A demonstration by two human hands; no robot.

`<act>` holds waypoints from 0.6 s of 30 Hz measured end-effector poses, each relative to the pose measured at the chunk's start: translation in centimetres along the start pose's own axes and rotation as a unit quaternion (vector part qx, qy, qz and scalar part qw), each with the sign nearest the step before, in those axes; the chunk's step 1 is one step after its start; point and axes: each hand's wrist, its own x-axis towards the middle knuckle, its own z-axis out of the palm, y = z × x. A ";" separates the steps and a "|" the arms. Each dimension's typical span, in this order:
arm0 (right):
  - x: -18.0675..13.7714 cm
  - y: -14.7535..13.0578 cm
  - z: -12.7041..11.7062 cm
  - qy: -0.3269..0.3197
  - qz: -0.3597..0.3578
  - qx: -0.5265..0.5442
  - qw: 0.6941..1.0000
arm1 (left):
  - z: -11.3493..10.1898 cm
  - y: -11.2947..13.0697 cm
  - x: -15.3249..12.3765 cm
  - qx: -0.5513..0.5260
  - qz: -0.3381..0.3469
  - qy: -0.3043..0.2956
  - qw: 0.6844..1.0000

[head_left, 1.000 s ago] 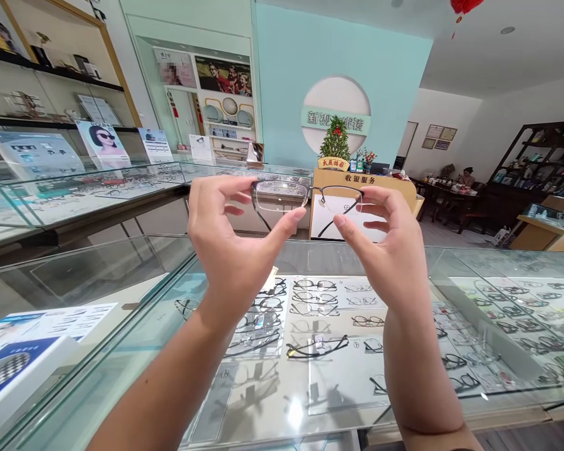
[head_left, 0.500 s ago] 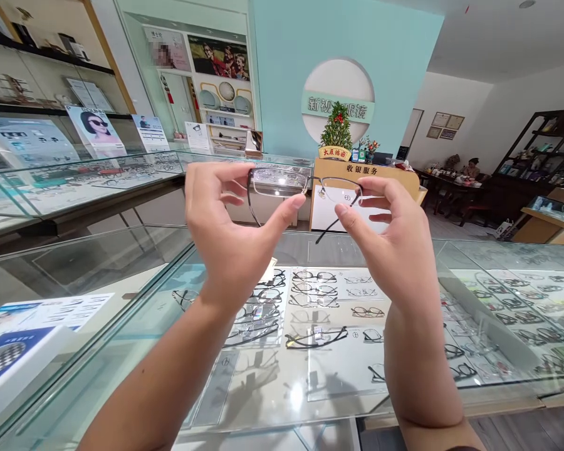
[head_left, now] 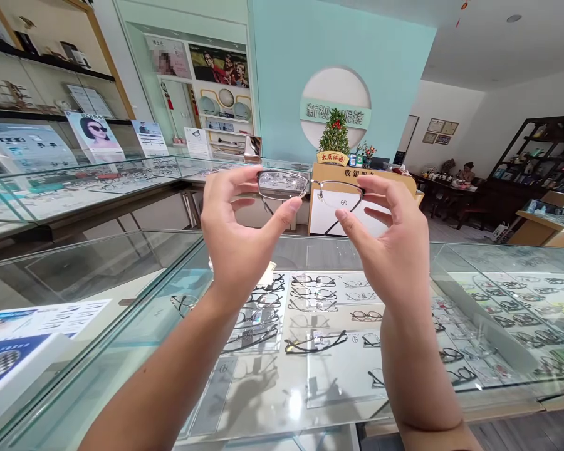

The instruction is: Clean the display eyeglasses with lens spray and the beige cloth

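Note:
I hold a pair of thin dark-rimmed glasses up at chest height, above a glass display counter. My left hand pinches the left lens rim between thumb and fingers. My right hand pinches the right rim the same way. The temples hang folded down behind the lenses, toward me. Both forearms reach up from the bottom of the view.
Several glasses frames lie on white trays inside the counter. Another glass counter with posters runs along the left. A wooden cashier desk with a small green tree stands behind. A leaflet box sits lower left.
Both hands and the glasses have shifted slightly right in the view and closer together. The grip on the rims is unchanged.

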 end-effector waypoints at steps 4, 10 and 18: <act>0.0 0.0 0.0 0.013 -0.009 -0.013 1.000 | 0.2 -0.4 -0.1 0.002 -0.006 -0.011 1.000; 0.1 -0.4 0.0 0.027 -0.005 -0.016 0.999 | 0.5 -0.7 -0.1 -0.022 -0.017 -0.011 1.000; 0.0 -1.0 0.0 0.042 -0.016 -0.009 0.999 | 0.7 -1.0 -0.2 -0.061 -0.072 -0.036 0.995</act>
